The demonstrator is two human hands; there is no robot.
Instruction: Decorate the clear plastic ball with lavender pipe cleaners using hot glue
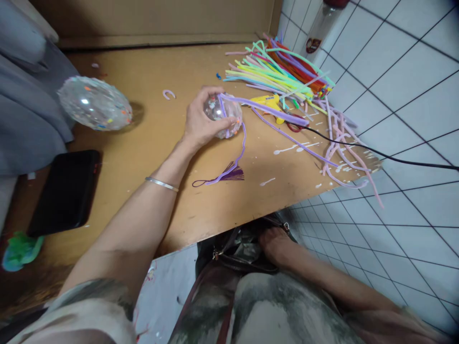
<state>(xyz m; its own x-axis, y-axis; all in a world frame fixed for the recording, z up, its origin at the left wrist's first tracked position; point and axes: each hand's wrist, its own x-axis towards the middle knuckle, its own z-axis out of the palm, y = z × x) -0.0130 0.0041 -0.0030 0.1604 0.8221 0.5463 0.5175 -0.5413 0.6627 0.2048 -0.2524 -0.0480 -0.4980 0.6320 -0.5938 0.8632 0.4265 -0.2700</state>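
Observation:
My left hand (201,119) is closed around a small clear ball (214,111) with bits of colour on it, resting on or just above the table. Purple pipe cleaners (265,106) run from the ball to the right, and another purple strand hangs down beside it. That strand's end lies across a dark purple tassel (234,173). Below the table edge, my right hand (274,242) reaches into an unzipped dark bag (234,262) on my lap. Its fingers are hidden inside.
Pipe cleaners in many colours (272,74) lie at the back right, by a yellow glue gun (270,101) and red-handled scissors (296,125). A black cord (344,142) crosses the right side. Leftward are a larger clear ball (95,102) and a black phone (66,191). Tiled wall (401,105) borders the right.

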